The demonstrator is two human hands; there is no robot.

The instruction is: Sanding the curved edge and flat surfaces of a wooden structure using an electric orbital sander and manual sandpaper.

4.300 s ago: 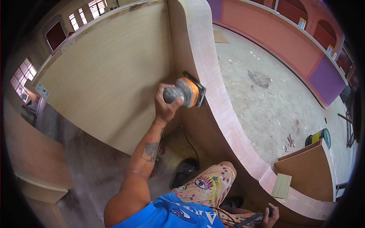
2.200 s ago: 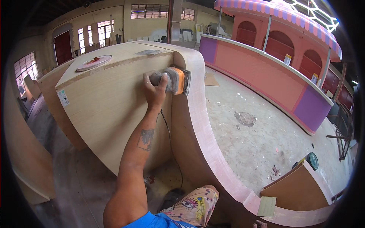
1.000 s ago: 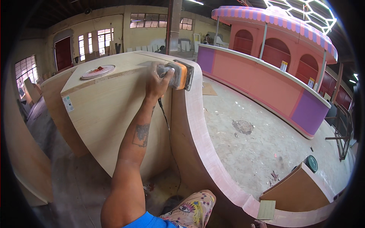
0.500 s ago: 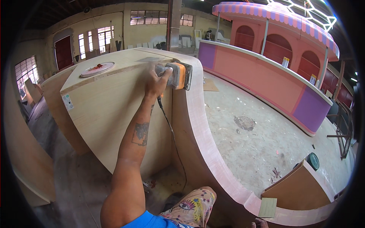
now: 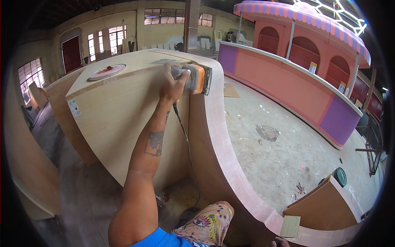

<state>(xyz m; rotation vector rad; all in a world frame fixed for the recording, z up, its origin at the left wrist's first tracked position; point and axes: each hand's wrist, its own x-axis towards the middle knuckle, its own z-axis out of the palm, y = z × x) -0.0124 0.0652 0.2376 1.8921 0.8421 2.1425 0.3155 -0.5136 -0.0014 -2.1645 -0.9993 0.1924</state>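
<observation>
My left hand point(image 5: 170, 84) is closed around the grip of an orange and grey power sander point(image 5: 195, 79). The sander stands tipped on its side, with its flat dark pad toward the pale, whitish-pink top point(image 5: 236, 164) of a curved wooden counter. From the tool a black cord point(image 5: 186, 133) hangs down inside the counter. Only some fingertips of my right hand point(image 5: 281, 242) show at the bottom edge, close to the curved top; the rest lies out of view. Near them a light green rectangular sheet point(image 5: 290, 226) rests on that top.
A round pinkish plate point(image 5: 107, 72) with reddish scraps sits on the wooden panel top at left. Beyond the curve, a pink and purple counter point(image 5: 284, 88) stands under a striped awning. A dark green round container point(image 5: 340, 176) and loose debris point(image 5: 300, 188) are on the floor.
The view has shifted slightly, so the whole scene sits a little further right. My left hand keeps hold of the sander at nearly the same spot.
</observation>
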